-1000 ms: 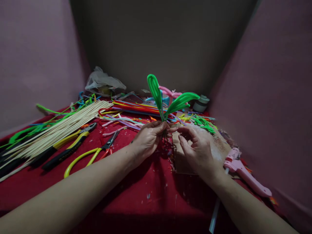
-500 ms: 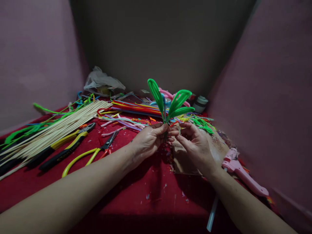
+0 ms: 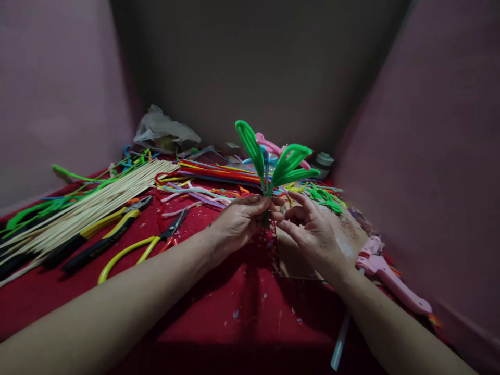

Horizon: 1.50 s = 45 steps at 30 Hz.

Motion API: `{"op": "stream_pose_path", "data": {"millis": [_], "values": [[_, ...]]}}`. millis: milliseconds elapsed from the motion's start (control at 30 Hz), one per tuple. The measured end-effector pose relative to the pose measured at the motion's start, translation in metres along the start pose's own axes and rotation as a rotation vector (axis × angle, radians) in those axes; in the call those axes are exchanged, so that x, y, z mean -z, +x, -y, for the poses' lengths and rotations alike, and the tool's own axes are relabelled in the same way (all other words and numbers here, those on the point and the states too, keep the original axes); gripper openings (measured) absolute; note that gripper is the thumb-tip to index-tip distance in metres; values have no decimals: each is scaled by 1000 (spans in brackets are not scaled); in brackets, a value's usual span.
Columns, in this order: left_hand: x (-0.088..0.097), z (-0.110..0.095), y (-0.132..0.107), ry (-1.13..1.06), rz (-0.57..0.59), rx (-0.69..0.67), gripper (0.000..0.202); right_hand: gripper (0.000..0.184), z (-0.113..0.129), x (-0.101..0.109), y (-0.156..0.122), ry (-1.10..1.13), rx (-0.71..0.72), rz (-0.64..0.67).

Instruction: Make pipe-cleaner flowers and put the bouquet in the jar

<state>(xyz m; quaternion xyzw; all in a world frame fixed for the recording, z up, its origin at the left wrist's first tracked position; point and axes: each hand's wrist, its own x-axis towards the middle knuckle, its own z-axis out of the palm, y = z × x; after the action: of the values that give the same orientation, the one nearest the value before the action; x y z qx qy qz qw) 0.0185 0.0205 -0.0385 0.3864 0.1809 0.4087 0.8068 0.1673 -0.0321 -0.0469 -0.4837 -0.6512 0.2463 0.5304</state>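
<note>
My left hand [image 3: 234,225] pinches the base of a bunch of green pipe-cleaner leaves [image 3: 273,164] and holds it upright above the red cloth [image 3: 242,312]. My right hand [image 3: 312,232] is closed on the same stems just to the right, its fingertips meeting those of the left. One leaf loop rises to the left, two more fan out to the right. The lower ends of the stems are hidden between my fingers. A piece of brown cardboard [image 3: 351,234] lies under my right hand.
Bamboo skewers [image 3: 89,205], yellow-handled pliers [image 3: 101,237] and scissors [image 3: 156,242] lie at the left. Coloured pipe cleaners [image 3: 214,174] are strewn behind my hands. A pink glue gun [image 3: 386,276] rests at the right. A plastic bag [image 3: 164,130] and a small jar [image 3: 322,164] sit at the back.
The green leaves have turned in my hands, the right-hand loops swinging upward and closer together. My right hand's fingers shifted on the stems; both hands stayed in place.
</note>
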Motion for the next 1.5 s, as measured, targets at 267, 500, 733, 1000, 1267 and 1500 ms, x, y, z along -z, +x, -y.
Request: {"op": "stream_pose_path", "data": {"millis": [267,500,733,1000,1267,1500], "values": [[-1,3,0,47,12,-93,16,47,0,1,2,41,-15,-24],[0,-3,3,-4,-85,-110,18,17,1,3,0,4,-21,9],[3,0,5,31,-85,-58,22,10,1,3,0,180,-67,25],[1,2,0,78,44,-23,14,8,4,2,-1,148,-43,19],[4,7,1,154,54,-51,14,4,-2,0,-1,81,29,-8],[3,6,2,134,65,-48,13,11,-1,0,-3,145,-35,-13]]}}
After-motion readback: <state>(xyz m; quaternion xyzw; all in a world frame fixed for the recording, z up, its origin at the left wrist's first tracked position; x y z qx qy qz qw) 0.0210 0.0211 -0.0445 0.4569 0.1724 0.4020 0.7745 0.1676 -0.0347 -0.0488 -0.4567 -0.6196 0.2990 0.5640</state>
